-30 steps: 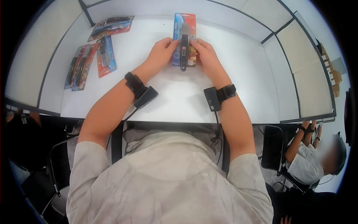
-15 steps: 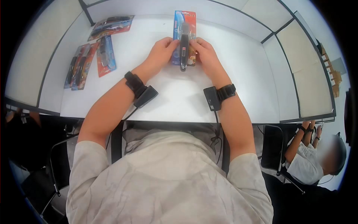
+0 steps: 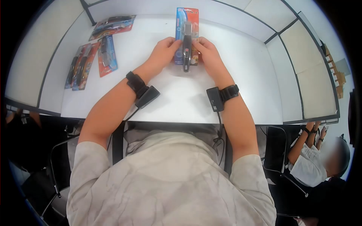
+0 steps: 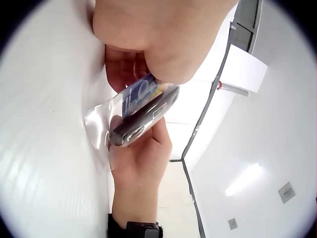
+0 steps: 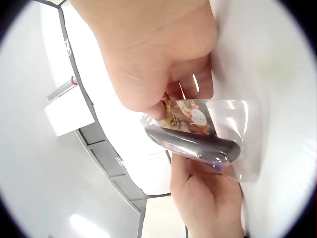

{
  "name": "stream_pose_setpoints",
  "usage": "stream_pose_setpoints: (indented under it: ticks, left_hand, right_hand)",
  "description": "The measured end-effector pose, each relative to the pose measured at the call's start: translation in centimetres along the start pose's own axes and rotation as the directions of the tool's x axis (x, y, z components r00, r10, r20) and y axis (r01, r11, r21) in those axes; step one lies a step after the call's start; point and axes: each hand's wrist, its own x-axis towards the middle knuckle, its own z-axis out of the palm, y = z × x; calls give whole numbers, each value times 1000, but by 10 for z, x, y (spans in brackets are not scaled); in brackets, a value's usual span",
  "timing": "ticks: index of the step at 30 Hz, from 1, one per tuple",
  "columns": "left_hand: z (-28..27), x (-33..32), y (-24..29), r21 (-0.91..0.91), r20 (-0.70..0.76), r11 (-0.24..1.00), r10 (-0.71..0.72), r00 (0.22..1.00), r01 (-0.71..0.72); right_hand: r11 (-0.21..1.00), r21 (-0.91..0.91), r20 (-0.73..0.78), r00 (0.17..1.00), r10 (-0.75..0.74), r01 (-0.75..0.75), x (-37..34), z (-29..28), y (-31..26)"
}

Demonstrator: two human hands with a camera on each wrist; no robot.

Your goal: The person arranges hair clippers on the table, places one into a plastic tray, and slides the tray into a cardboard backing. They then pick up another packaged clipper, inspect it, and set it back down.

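A blister pack (image 3: 193,18) with a blue-and-red printed card stands between both hands in the head view. Inside its clear plastic lies a tool with a black handle (image 3: 187,47) and a small red mark; the tool's kind is unclear. My left hand (image 3: 164,52) pinches the pack's left edge, thumb in front and fingers behind. At the opposite edge, my right hand (image 3: 209,54) pinches it likewise. Clear plastic (image 4: 96,126) sticks out past the card's lower end, close to the tabletop in the left wrist view. The fingers behind the card are partly hidden.
To the left on the white table (image 3: 151,101) lie more packs: two side by side (image 3: 80,71), a blue-and-red one (image 3: 108,58), and an overlapping group (image 3: 113,27) at the back. White panels (image 3: 233,22) wall in the table. Cables hang from both wrist cameras.
The printed card has shifted slightly away from my body, while the lower end of the black handle stays almost in place. Both hands keep their hold and barely move.
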Motion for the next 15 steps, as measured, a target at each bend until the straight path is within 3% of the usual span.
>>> stream_pose_setpoints:
  ticks: [15]
  left_hand:
    - [1,-4,5,-27,2,999,-20,1000,20]
  right_hand:
    - [1000,-22,-18,1000,-1,1,-4,4,-4]
